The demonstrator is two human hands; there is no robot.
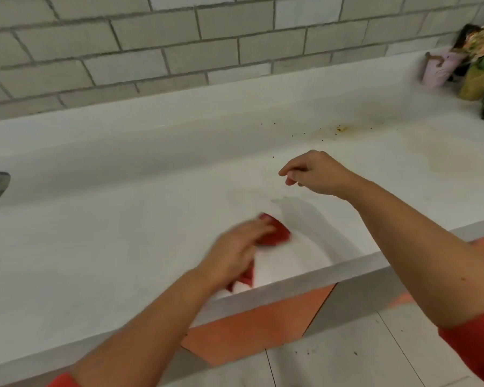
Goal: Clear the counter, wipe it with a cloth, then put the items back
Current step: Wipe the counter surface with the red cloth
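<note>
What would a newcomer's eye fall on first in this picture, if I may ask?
The red cloth under the blurred left hand, near the front edge of the counter. Next, the brown stain with dark specks at the back right, beyond the empty right hand. Bright packets crowd the far right corner.

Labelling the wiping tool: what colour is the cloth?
Red cloth, clearest in the head view.

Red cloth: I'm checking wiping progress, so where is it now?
Head view, lower centre: the red cloth lies on the white counter near its front edge, under the left hand.
</note>
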